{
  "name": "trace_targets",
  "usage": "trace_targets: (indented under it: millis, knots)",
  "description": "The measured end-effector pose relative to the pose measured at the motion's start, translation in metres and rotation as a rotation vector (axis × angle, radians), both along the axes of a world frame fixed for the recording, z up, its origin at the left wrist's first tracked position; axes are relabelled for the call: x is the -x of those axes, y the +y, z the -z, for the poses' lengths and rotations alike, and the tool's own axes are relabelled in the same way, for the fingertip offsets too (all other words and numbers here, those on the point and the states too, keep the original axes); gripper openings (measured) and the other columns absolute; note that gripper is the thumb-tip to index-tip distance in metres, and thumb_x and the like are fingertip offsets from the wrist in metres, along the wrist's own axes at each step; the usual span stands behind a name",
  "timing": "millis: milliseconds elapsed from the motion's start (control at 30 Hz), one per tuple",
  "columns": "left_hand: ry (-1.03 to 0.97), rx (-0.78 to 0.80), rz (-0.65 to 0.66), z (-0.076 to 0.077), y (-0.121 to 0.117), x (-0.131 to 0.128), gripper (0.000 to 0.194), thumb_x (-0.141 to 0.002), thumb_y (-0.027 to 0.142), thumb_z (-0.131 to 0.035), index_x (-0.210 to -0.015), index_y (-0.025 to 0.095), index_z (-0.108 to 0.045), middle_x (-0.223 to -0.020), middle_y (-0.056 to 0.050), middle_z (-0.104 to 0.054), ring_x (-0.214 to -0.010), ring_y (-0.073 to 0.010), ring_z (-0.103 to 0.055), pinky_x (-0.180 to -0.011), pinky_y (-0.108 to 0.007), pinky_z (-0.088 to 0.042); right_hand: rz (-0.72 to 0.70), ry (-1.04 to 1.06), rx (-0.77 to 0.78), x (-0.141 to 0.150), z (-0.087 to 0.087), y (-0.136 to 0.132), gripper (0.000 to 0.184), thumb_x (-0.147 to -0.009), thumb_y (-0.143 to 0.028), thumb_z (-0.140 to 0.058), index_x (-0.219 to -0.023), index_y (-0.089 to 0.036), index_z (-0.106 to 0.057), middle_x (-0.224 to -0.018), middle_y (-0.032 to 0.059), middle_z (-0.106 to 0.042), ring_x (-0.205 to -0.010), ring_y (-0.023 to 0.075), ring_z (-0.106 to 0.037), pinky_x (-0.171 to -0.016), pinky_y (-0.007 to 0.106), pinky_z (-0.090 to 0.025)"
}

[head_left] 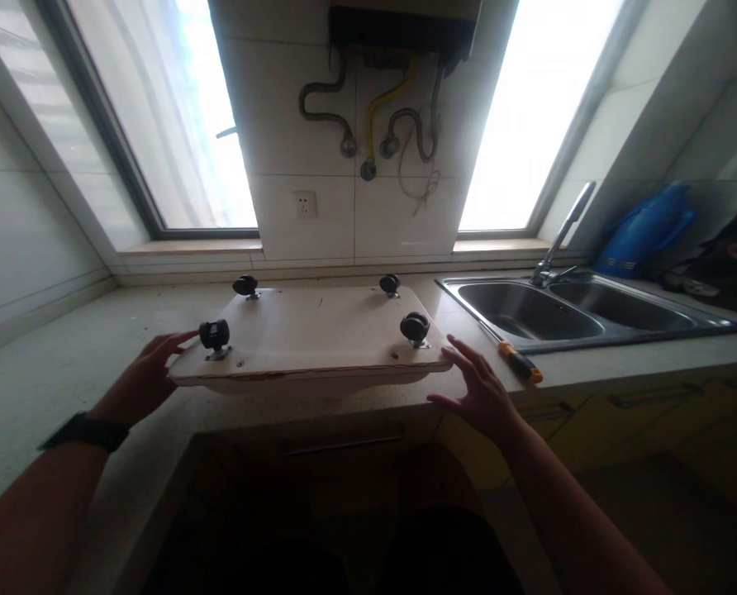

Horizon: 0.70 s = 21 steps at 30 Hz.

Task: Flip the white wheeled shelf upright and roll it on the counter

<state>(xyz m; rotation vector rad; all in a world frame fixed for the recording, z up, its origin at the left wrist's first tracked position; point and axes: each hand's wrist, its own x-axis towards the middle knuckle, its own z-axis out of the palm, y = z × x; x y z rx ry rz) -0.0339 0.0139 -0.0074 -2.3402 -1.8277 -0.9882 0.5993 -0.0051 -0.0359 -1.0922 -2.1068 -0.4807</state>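
Observation:
A white board [319,326] with rounded corners lies on the counter, its underside up. Several black swivel casters, one of them the front right caster [415,327], stand up near its corners. My left hand [149,372], fingers stretched out, is at the board's left edge, just beside the front left caster [214,335]; part of that hand is hidden. At the board's front right corner is my right hand [477,387], open, with fingers spread and fingertips at the edge. A screwdriver [520,362] with an orange and black handle lies right of that hand.
A double steel sink [530,312] with a tap [560,235] is set into the counter [96,347] on the right. Behind it stands a blue jug-like container [644,231]. Pipes and a wall socket [305,204] are on the tiled wall between two windows.

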Motion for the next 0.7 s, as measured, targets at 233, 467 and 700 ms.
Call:
trace_targets:
  millis: [233,467,700]
  knots:
    - [0.092,-0.077,0.092,-0.001,-0.007,-0.014,0.104,-0.074,0.073,-0.078,-0.153,0.017,-0.039,-0.154,-0.021,-0.046,-0.139,-0.0427,-0.049,-0.119,-0.06,-0.04,-0.057,-0.019,-0.215,0.027,-0.002,0.013,0.077,-0.086,-0.042,-0.081,-0.152,-0.029,-0.043,-0.151,0.0148,-0.056,-0.144,0.0332,-0.051,-0.121,0.06,-0.042]
    - [0.031,-0.095,-0.004,0.01,-0.006,-0.015,0.117,-0.064,0.086,-0.073,-0.155,0.02,-0.039,-0.148,-0.019,-0.056,-0.132,-0.0414,-0.059,-0.11,-0.059,-0.05,-0.047,-0.034,-0.303,0.032,-0.004,0.027,0.081,-0.082,-0.053,-0.082,-0.149,-0.024,-0.049,-0.147,0.0177,-0.058,-0.139,0.0361,-0.056,-0.116,0.059,-0.05]
    - [0.109,-0.165,-0.063,0.013,-0.011,-0.019,0.09,-0.077,0.082,-0.067,-0.141,0.02,-0.054,-0.14,-0.019,-0.066,-0.122,-0.0403,-0.067,-0.106,-0.059,-0.053,-0.031,-0.043,-0.332,0.036,0.001,0.027,0.078,-0.078,-0.051,-0.085,-0.142,-0.02,-0.051,-0.128,0.0185,-0.064,-0.128,0.038,-0.061,-0.107,0.058,-0.057]
